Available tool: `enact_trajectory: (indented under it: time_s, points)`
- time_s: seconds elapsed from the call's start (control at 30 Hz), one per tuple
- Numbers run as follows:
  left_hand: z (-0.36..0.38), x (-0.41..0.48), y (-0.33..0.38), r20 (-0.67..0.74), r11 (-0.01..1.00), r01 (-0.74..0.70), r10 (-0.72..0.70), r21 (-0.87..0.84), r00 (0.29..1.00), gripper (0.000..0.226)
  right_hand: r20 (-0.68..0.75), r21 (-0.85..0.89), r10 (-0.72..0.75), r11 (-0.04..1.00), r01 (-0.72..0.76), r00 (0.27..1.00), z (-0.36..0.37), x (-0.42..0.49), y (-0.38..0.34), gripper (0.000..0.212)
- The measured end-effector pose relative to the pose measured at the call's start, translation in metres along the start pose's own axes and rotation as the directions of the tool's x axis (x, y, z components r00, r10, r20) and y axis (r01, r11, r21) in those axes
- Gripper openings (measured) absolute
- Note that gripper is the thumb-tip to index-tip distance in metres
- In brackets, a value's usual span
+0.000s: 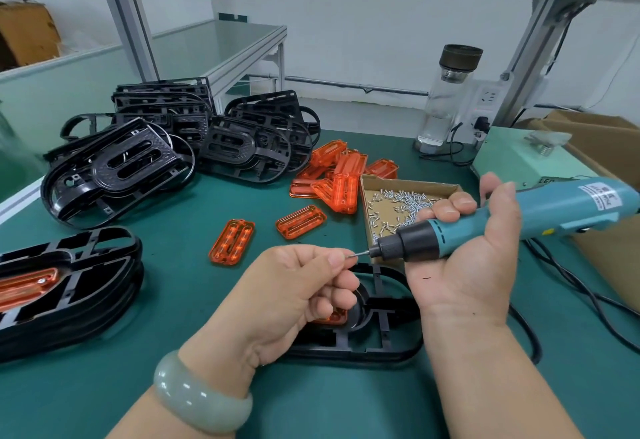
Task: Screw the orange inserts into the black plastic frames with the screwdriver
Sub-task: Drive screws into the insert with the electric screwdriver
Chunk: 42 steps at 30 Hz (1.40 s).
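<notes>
Frame [363, 355] with an insert [332, 318] is lying on the surface [104, 369], toward 6 o'clock from the bit [362, 253], while the right grip [464, 255] is clasping the screwdriver [571, 206], long axis pointing 9 o'clock into the left grip [298, 289], which is pinching a likely screw [349, 255].

1. A green-matted workbench [180, 224] carries everything.
2. At the far left lies a heap of black frames [166, 140]; at the near left, a stack of frames [86, 307].
3. In the centre are loose orange inserts [337, 175], a cardboard tray [412, 185] of screws and a single frame [346, 355].
4. At the back right stand a glass bottle [446, 102] and a pale green box [519, 161].
</notes>
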<state>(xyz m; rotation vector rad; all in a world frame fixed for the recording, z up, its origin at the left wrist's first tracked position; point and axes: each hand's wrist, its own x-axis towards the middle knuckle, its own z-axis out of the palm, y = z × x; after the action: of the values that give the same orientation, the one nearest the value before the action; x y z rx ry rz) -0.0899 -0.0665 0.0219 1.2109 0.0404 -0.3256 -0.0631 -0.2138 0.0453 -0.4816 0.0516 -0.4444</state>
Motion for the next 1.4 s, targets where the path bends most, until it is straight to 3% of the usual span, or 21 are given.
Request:
enact_trajectory:
  time_s: [0.57,0.73,0.9,1.1,1.3,1.4]
  points:
    - [0.000,0.001,0.000,-0.056,0.952,-0.129,0.150,0.276,0.987,0.029,0.013,-0.014,-0.001,1.000,0.001,1.000,-0.001,-0.002,0.005,0.008]
    - [-0.001,0.002,0.002,-0.051,0.956,-0.154,0.172,0.250,0.984,0.024,0.015,-0.012,0.009,1.000,-0.009,1.000,-0.002,-0.003,0.005,0.008]
    - [-0.002,0.002,0.000,-0.063,0.958,-0.176,0.194,0.225,0.979,0.020,0.019,0.022,0.020,1.000,-0.020,1.000,-0.002,-0.002,0.004,0.013]
    - [0.005,0.001,-0.002,-0.073,0.959,-0.190,0.210,0.212,0.975,0.024,0.012,0.040,0.029,0.999,-0.029,1.000,0.000,-0.001,0.004,0.046]
    - [0.000,0.000,0.000,-0.051,0.935,-0.188,0.212,0.299,0.976,0.010,0.017,0.067,0.043,0.997,-0.044,0.999,0.001,-0.001,0.004,0.042]
    - [-0.006,-0.001,0.003,-0.055,0.902,-0.198,0.237,0.384,0.970,0.017,0.008,0.076,0.046,0.996,-0.047,0.999,0.000,-0.001,0.004,0.039]
